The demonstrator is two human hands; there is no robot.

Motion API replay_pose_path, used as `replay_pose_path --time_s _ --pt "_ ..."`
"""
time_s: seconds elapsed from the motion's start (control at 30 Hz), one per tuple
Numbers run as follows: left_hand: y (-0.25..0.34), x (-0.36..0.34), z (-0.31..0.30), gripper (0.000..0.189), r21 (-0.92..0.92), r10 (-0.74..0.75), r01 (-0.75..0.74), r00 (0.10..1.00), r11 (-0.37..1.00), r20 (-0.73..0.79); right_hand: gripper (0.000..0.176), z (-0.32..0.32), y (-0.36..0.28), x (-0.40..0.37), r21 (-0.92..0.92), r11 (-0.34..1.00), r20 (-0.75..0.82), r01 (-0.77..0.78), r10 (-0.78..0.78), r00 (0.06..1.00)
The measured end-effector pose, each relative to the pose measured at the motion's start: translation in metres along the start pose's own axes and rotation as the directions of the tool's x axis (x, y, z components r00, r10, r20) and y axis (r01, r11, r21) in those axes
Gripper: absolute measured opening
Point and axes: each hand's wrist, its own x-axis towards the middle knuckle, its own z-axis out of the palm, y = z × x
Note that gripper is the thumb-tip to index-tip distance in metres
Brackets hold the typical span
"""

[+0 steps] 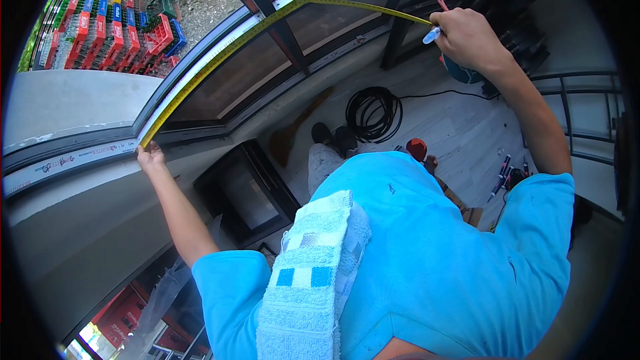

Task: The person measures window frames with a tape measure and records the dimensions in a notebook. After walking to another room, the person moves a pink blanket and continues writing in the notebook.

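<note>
A yellow tape measure [220, 57] stretches along the aluminium window frame [87, 153], bending at the upper middle and sloping down to the right. At the frame's left corner, my left hand [153, 157] pinches the blade's end. My right hand [470, 39] is closed around the other end of the tape. A thin red stick-like thing [443, 4] pokes up from the right fingers, and a small white-and-blue piece [432, 35] shows under them. Whether the tape's case is in the right palm is hidden.
Stacked bottle crates [113, 33] stand outside, beyond the window. On the floor lie a coil of black cable [375, 113] and tools [500, 179]. A dark-framed panel [250, 190] leans low at left. A towel [307, 273] hangs over my chest. Metal rails [567, 113] stand at right.
</note>
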Motion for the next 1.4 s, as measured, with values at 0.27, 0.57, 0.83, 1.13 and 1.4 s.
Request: replay_pose_path --time_s 0.27,0.57,0.83,1.13,1.4 --pt "-0.001 -0.001 -0.003 0.025 0.020 0.019 -0.019 1.000 1.000 -0.004 0.022 0.003 -0.002 0.004 -0.005 1.000 0.012 -0.001 0.001 1.000" --pt "-0.040 -0.032 -0.014 0.020 0.035 0.006 -0.006 1.000 0.999 0.000 0.026 0.020 0.006 -0.009 0.097 0.990 0.177 -0.104 0.085 0.980" --pt "-0.078 0.029 -0.030 0.023 -0.049 -0.088 0.089 0.996 0.995 0.024 0.031 0.075 -0.020 0.007 0.119 0.977 0.275 -0.175 0.137 0.952" --pt "-0.080 0.032 -0.028 0.020 -0.055 -0.140 0.140 0.990 0.989 -0.002 0.030 0.073 -0.027 0.010 0.096 0.977 0.263 -0.189 0.158 0.952" --pt "-0.078 0.039 -0.028 0.022 -0.145 -0.198 0.192 0.980 0.971 -0.030 0.030 0.066 -0.030 0.010 0.126 0.964 0.329 -0.235 0.183 0.926"
